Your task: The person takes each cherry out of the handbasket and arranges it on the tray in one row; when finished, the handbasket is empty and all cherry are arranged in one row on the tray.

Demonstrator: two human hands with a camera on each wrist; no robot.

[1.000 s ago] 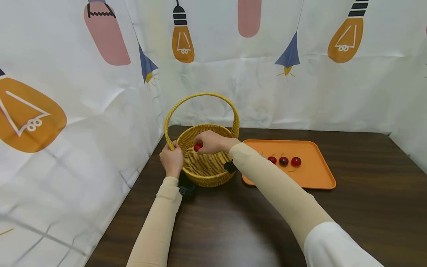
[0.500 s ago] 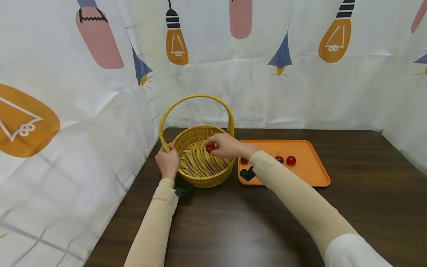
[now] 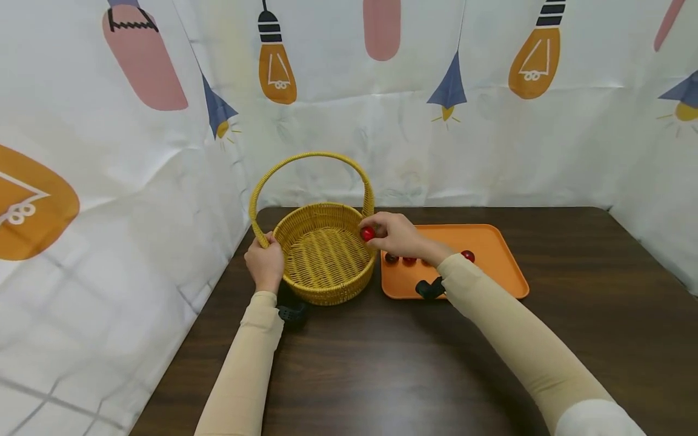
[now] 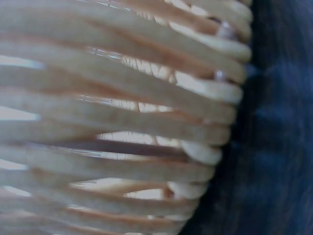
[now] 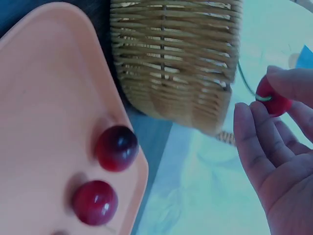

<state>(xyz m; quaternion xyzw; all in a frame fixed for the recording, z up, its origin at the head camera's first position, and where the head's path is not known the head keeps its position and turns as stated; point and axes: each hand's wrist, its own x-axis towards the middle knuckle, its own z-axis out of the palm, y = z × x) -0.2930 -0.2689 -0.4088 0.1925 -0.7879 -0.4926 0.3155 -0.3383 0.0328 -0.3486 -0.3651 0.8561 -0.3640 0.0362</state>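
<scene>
A yellow woven basket (image 3: pixel 322 295) with a tall arched handle stands on the table, and no fruit shows inside it. My left hand (image 3: pixel 265 263) grips the foot of the handle at the left rim. Only the basket's weave (image 4: pixel 146 122) fills the left wrist view. At the right rim, my right hand (image 3: pixel 400 236) pinches a red cherry (image 5: pixel 274 100) between thumb and fingertips, its green stem sticking out. That hand hovers between the basket and an orange tray (image 3: pixel 496 260). Several dark red cherries (image 5: pixel 95 202) lie on the tray, partly hidden behind my right arm in the head view.
The dark wooden table (image 3: pixel 349 363) extends in front and to the right. A white curtain (image 3: pixel 338 121) printed with lamps hangs behind and along the left side, close to the basket. A black wrist camera (image 3: pixel 431 288) overlaps the tray's front edge in the head view.
My right hand has moved right with the cherry, from over the basket's inside to its right rim. My left hand keeps its grip on the handle. The head view has shifted slightly.
</scene>
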